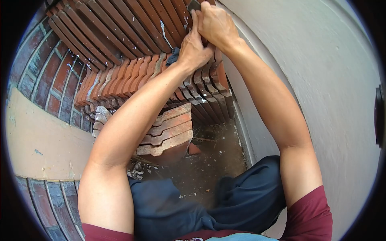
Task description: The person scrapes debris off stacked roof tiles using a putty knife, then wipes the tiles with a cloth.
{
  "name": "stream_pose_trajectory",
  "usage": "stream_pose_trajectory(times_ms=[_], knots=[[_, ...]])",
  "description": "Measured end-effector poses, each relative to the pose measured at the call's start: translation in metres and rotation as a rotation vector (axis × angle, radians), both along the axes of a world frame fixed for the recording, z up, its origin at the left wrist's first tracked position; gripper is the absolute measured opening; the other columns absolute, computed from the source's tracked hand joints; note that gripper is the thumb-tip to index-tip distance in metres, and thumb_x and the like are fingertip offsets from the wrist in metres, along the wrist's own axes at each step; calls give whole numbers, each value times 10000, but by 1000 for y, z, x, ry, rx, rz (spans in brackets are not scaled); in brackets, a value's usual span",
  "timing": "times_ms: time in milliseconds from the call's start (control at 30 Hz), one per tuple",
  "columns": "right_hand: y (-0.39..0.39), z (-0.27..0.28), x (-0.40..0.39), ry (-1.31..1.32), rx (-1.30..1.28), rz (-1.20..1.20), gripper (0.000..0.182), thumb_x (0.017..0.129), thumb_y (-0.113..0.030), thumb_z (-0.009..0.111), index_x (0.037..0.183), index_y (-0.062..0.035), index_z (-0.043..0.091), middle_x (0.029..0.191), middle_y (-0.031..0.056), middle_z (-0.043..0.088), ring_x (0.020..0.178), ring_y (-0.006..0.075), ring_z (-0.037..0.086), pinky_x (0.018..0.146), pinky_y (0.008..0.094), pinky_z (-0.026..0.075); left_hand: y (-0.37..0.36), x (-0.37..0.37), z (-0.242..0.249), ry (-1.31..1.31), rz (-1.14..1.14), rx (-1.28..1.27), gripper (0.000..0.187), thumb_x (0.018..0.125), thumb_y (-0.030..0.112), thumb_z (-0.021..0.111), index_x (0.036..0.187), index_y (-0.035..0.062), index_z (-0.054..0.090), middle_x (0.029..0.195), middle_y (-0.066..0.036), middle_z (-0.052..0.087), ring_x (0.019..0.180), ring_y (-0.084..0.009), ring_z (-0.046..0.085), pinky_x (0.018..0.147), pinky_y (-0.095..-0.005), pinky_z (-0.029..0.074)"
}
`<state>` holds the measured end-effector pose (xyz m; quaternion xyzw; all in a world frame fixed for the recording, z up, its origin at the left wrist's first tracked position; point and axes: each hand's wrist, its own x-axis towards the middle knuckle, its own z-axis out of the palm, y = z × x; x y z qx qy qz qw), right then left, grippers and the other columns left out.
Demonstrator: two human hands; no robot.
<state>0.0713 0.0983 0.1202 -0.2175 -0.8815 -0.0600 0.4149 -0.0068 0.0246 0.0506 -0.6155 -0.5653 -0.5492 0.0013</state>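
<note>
Both of my hands meet at the top of the view, in front of a stack of upright clay roof tiles (pixel 124 28). My right hand (pixel 218 26) is closed, its fingers bent around a small dark flat object (pixel 194 5) that I cannot name. Just below and to the left, my left hand (pixel 195 50) touches the right hand, one finger pointing up; its grip is closed, and what it holds is hidden. Dark cloth (pixel 173 56) lies beside the left wrist, on a lower row of wavy-edged tiles (pixel 132 76).
A small pile of tiles (pixel 173 132) lies nearer me, with a broken piece (pixel 194 149) beside it on the dirty floor (pixel 213 160). A pale wall (pixel 321 72) rises close on the right. Brickwork (pixel 50 84) with a cream band (pixel 44 136) stands on the left.
</note>
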Motion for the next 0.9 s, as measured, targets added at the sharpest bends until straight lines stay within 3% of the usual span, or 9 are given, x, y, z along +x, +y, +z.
stream_pose_trajectory(times_ms=[133, 233, 333, 500, 633, 733, 767, 867, 900], knots=[[2, 8, 0, 22, 37, 17, 283, 989, -281, 548, 972, 0, 580, 991, 259, 694, 915, 469, 686, 800, 531, 565, 10, 1, 2, 18, 34, 102, 1117, 802, 140, 669, 1565, -10, -133, 1332, -349, 530, 1214, -435, 580, 1076, -406, 449], [7, -8, 2, -38, 3, 8, 286, 984, -287, 554, 979, -3, 587, 982, 252, 697, 909, 470, 686, 808, 530, 563, 6, 4, -11, 33, 53, 26, 1102, 808, 140, 667, 1561, -29, -119, 1309, -344, 543, 1200, -433, 587, 1063, -414, 454], [7, -2, 2, -68, -15, -18, 287, 982, -288, 558, 987, -4, 595, 975, 247, 698, 902, 465, 688, 814, 524, 563, 0, -1, -3, -55, -28, -89, 1109, 841, 206, 691, 1573, -3, -115, 1491, -327, 419, 1379, -382, 468, 1148, -374, 370], [6, 7, 1, 16, 16, 15, 280, 974, -293, 570, 988, -15, 597, 978, 226, 705, 898, 455, 690, 787, 525, 558, 3, 1, 11, -95, 15, -124, 1116, 841, 209, 695, 1566, -23, -121, 1364, -330, 542, 1256, -403, 576, 1089, -383, 429], [11, -12, 1, 30, 92, 43, 256, 959, -244, 582, 891, 2, 568, 841, 262, 675, 789, 473, 665, 689, 533, 545, 2, -2, -9, 34, 32, -42, 1121, 829, 194, 697, 1565, -29, -118, 1358, -340, 540, 1262, -400, 572, 1091, -378, 427], [7, 2, 0, 10, 26, 3, 269, 957, -285, 584, 962, -16, 579, 957, 239, 700, 887, 473, 680, 774, 535, 556, 6, -6, -3, 36, 37, 66, 1059, 803, 122, 653, 1575, -20, -58, 1113, -297, 627, 1044, -416, 648, 941, -434, 512], [3, 12, 2, 24, 2, 10, 257, 961, -273, 574, 964, -16, 567, 959, 245, 689, 886, 473, 672, 769, 543, 547, 9, -5, 4, 64, 68, 144, 1039, 813, 108, 647, 1572, -27, -50, 1112, -286, 632, 1040, -406, 655, 924, -437, 517], [-2, 28, 7, 53, 2, 17, 244, 965, -260, 565, 954, -16, 558, 944, 251, 678, 878, 472, 664, 758, 549, 538, -2, 6, 34, -59, -5, -51, 1062, 861, 196, 681, 1575, -21, -75, 1377, -329, 530, 1279, -405, 557, 1101, -388, 425], [7, 23, 8, 50, 56, 18, 256, 960, -271, 575, 942, -15, 571, 926, 246, 688, 872, 470, 673, 757, 541, 548, 4, 8, 22, -36, 11, -5, 1057, 858, 188, 681, 1575, -24, -66, 1351, -323, 551, 1251, -402, 577, 1079, -393, 440]])
